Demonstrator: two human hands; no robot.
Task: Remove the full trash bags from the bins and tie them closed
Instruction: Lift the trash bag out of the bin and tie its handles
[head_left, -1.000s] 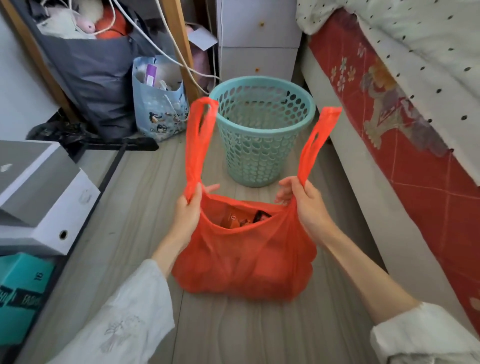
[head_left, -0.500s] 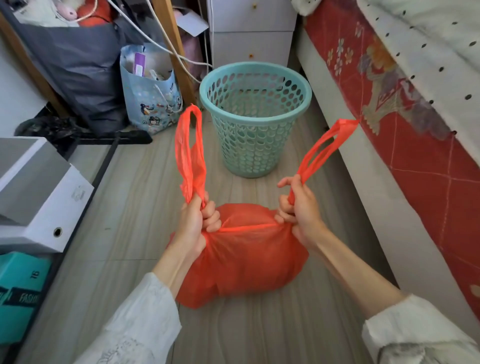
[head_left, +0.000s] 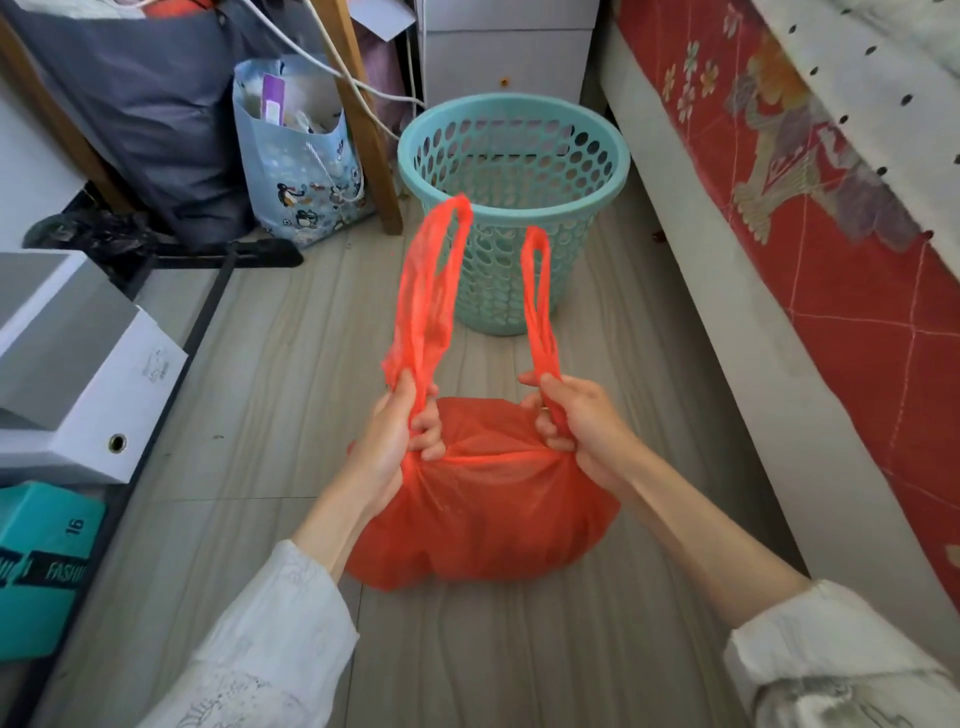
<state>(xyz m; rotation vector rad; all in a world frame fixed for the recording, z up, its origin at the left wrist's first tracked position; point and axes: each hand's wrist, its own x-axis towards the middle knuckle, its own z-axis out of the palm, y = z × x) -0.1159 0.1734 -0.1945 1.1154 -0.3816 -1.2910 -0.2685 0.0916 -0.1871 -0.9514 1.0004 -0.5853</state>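
A full orange-red trash bag sits on the wooden floor in front of me, its mouth drawn flat across the top. My left hand grips the base of the left handle loop, which stands up. My right hand grips the base of the right handle loop, also upright. The two loops stand close together above the bag. Behind the bag stands a teal perforated bin, upright with no bag in it.
A bed with a red patterned side runs along the right. White boxes and a teal box lie at the left. A blue gift bag, a dark bag, a wooden leg and a white drawer unit stand behind.
The bag's mouth has been pulled shut and its contents are hidden. My hands moved closer together, bringing the two handle loops from spread apart to nearly side by side.
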